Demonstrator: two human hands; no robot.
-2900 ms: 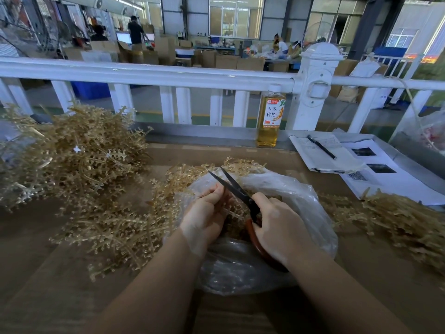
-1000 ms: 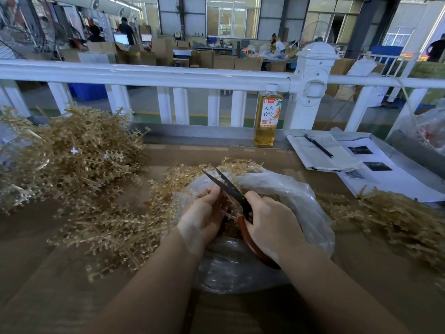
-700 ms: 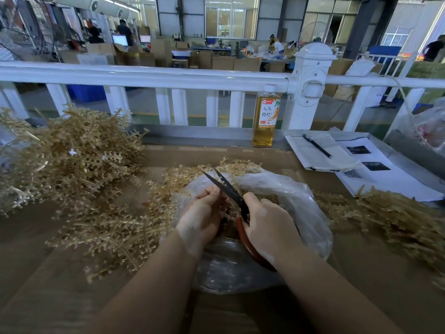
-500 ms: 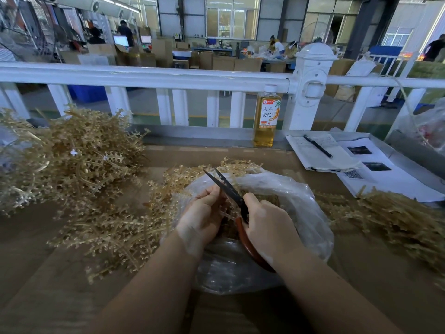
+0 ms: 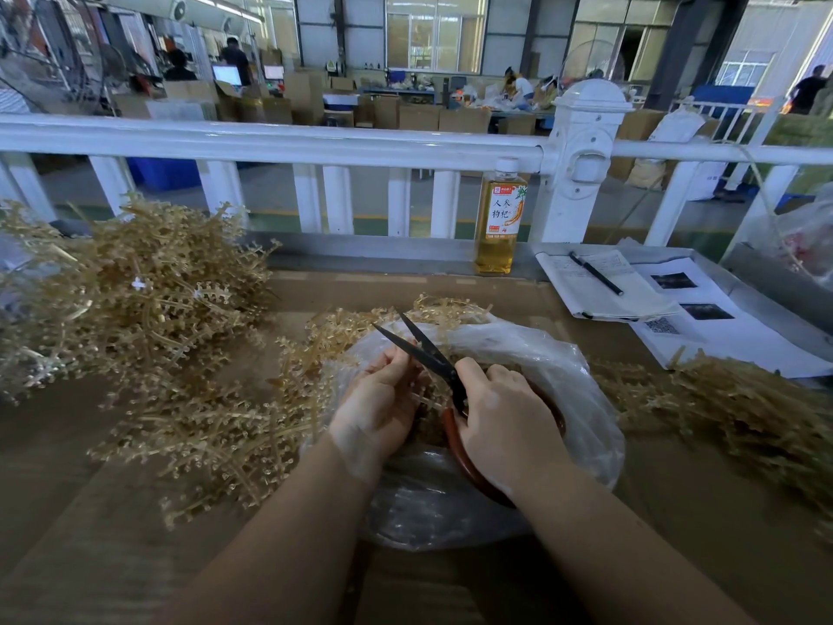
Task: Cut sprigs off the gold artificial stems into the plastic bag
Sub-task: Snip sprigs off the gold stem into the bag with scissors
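My left hand pinches a gold artificial stem over the open clear plastic bag in the middle of the brown table. My right hand grips black scissors by their red handles. The blades stand apart and point up and left, just past my left fingertips. Cut gold sprigs lie inside the bag, mostly hidden by my hands. A big heap of gold stems rises on the left, and more stems spread flat beside the bag.
Another gold pile lies at the right. A bottle of amber drink stands at the table's back edge under a white railing. A notebook with a pen and printed papers sit at back right.
My hands stay over the bag with only small shifts. The scissor blades remain apart and the view has drifted slightly.
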